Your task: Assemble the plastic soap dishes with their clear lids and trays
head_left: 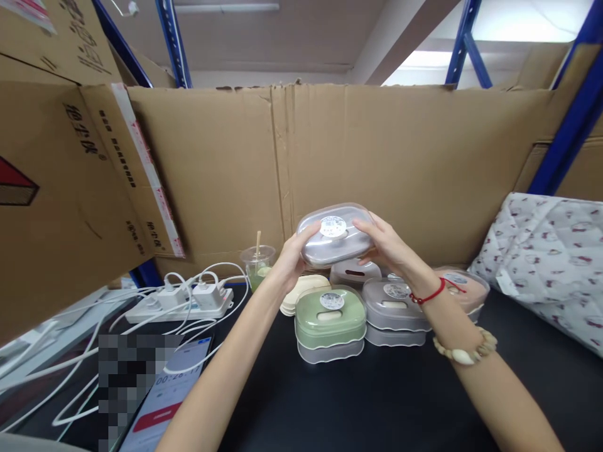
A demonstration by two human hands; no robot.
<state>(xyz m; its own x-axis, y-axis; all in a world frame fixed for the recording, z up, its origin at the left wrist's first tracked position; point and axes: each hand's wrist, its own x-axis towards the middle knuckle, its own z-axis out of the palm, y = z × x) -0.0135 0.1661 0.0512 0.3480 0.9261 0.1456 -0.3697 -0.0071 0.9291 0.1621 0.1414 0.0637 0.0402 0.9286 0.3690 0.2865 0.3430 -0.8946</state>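
Observation:
Both my hands hold up a grey oval box with a clear lid, which looks like a soap box (313, 246), tilted above the table. A round printed label (333, 226) is stuck on its lid. My left hand (293, 256) grips its left end, thumb on top of the lid. My right hand (384, 242) closes on its right end, with the thumb on the lid too. Below stand a green lidded box (306, 317) on a grey base, a grey lidded box (377, 307) and a pink one (473, 285), the last partly behind my right forearm.
A stack of cream pieces (301, 289) and a drink cup (257, 263) with a straw stand behind the green box. At left lie a power strip (211, 307) with white cables and a phone (164, 395). Cardboard (211, 169) walls the back; a patterned bag (551, 263) stands at right.

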